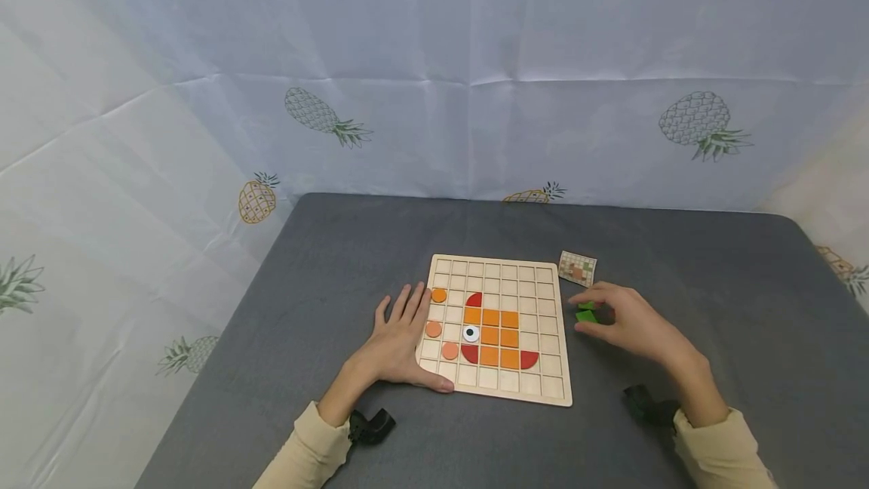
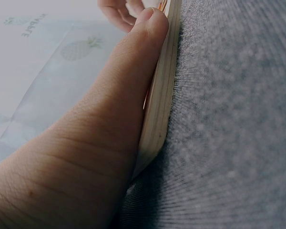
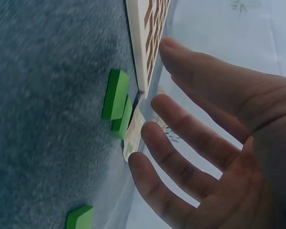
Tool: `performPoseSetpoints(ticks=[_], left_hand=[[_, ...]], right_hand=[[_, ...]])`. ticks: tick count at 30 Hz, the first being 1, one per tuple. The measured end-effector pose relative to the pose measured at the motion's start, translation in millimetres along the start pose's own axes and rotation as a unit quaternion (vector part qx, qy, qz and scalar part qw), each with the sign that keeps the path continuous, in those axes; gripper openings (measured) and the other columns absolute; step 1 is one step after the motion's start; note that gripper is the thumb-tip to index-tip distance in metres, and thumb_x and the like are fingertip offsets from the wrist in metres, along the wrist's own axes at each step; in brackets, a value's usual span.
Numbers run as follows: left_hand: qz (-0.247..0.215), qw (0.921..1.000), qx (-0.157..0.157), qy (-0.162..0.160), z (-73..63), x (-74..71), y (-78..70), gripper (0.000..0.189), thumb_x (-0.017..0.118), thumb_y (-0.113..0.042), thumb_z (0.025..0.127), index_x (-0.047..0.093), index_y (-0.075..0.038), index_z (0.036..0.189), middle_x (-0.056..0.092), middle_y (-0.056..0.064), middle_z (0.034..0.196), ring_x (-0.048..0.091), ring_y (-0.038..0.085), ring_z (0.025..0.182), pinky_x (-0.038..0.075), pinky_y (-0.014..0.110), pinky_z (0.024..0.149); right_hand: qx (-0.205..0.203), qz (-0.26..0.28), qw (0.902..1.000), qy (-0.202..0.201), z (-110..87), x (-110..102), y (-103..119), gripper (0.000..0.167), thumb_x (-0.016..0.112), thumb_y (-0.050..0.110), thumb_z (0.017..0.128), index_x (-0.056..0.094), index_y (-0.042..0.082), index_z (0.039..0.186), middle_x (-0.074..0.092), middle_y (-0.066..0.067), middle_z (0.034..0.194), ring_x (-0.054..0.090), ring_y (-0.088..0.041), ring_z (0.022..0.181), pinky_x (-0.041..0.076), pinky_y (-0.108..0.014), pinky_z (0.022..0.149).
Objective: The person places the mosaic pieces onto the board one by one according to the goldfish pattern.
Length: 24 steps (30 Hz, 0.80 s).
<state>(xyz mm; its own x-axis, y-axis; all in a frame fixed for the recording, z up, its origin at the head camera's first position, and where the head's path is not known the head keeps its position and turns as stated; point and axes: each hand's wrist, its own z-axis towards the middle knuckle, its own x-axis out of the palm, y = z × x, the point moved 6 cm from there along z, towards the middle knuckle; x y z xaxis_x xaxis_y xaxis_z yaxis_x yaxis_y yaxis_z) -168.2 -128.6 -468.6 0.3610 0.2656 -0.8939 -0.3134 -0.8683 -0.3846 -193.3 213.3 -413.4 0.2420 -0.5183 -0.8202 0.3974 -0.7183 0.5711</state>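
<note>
A wooden grid board [image 1: 536, 387] bears flat coloured pieces: orange squares [image 1: 509, 337], red quarter-rounds [image 1: 470, 354], orange and salmon discs [image 1: 449, 351] and a white eye disc [image 1: 471, 333]. My left hand [image 1: 394, 349] rests at the board's left edge with its fingers spread, the thumb along the near edge. To the right of the board, my right hand [image 1: 627, 321] hovers over green pieces [image 1: 585, 316], fingers apart and nothing held. In the right wrist view, two green pieces [image 3: 116, 95] lie close together on the table, and another green piece [image 3: 79, 218] lies apart.
A small printed pattern card [image 1: 578, 269] lies by the board's far right corner. The grey tabletop [image 1: 339, 247] meets a pale cloth with pineapple prints [image 1: 695, 123] behind. Black wrist mounts [image 1: 371, 426] stick out below the hands.
</note>
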Motion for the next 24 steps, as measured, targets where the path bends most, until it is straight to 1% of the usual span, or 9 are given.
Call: performPoseSetpoints(ticks=[2,6,12,17,20,24], left_hand=[[0.002,1.0,0.0,0.0,0.2,0.2,0.3,0.156,0.088,-0.079,0.068,0.002,-0.005,0.175,-0.002,0.017,0.185,-0.002,0.042,0.172,0.002,0.075,0.131],[0.001,1.0,0.001,-0.004,0.1,0.5,0.3,0.156,0.088,-0.078,0.067,0.002,-0.004,0.175,-0.001,0.018,0.185,0.0,0.043,0.172,0.003,0.075,0.13],[-0.004,1.0,0.002,-0.002,-0.7,0.7,-0.1,0.156,0.088,-0.078,0.067,0.002,-0.005,0.175,-0.001,0.018,0.185,0.0,0.043,0.172,0.002,0.075,0.13],[-0.004,1.0,0.002,0.0,-0.6,0.4,-0.2,0.156,0.088,-0.078,0.068,0.002,-0.005,0.175,-0.002,0.017,0.185,-0.002,0.043,0.172,0.001,0.075,0.131],[-0.005,1.0,0.002,-0.002,-0.9,0.0,-0.6,0.156,0.088,-0.078,0.068,0.002,-0.005,0.175,-0.002,0.018,0.185,-0.002,0.043,0.172,0.001,0.075,0.131],[-0.007,1.0,0.002,-0.002,-1.5,-0.2,-0.7,0.156,0.088,-0.078,0.068,0.002,-0.005,0.175,-0.002,0.017,0.185,-0.002,0.043,0.172,0.001,0.075,0.131]], right_hand=[[0.001,-0.001,1.0,0.003,-0.3,0,-3,0.038,0.091,0.014,0.087,0.08,0.0,0.121,0.072,-0.004,0.102,0.048,-0.006,0.079,0.04,-0.025,0.065],[0.011,-0.009,0.9998,0.016,0.1,1,-8,0.037,0.091,0.013,0.087,0.081,0.0,0.119,0.075,-0.009,0.108,0.05,-0.008,0.082,0.041,-0.026,0.066],[0.023,-0.017,0.9989,0.037,0.1,3,-16,0.037,0.09,0.009,0.087,0.08,-0.004,0.12,0.075,-0.016,0.111,0.056,-0.014,0.087,0.045,-0.027,0.069],[0.032,-0.011,0.9984,0.047,-1.0,6,-20,0.036,0.088,0.006,0.088,0.079,-0.006,0.121,0.072,-0.012,0.106,0.053,-0.013,0.085,0.044,-0.027,0.068],[0.032,-0.014,0.9983,0.047,-1.6,6,-21,0.036,0.088,0.007,0.088,0.08,-0.006,0.121,0.071,-0.009,0.103,0.054,-0.012,0.085,0.047,-0.027,0.069],[0.03,-0.018,0.9984,0.044,-1.8,6,-21,0.035,0.089,0.007,0.088,0.08,-0.006,0.119,0.071,-0.008,0.102,0.054,-0.011,0.085,0.048,-0.028,0.07]])
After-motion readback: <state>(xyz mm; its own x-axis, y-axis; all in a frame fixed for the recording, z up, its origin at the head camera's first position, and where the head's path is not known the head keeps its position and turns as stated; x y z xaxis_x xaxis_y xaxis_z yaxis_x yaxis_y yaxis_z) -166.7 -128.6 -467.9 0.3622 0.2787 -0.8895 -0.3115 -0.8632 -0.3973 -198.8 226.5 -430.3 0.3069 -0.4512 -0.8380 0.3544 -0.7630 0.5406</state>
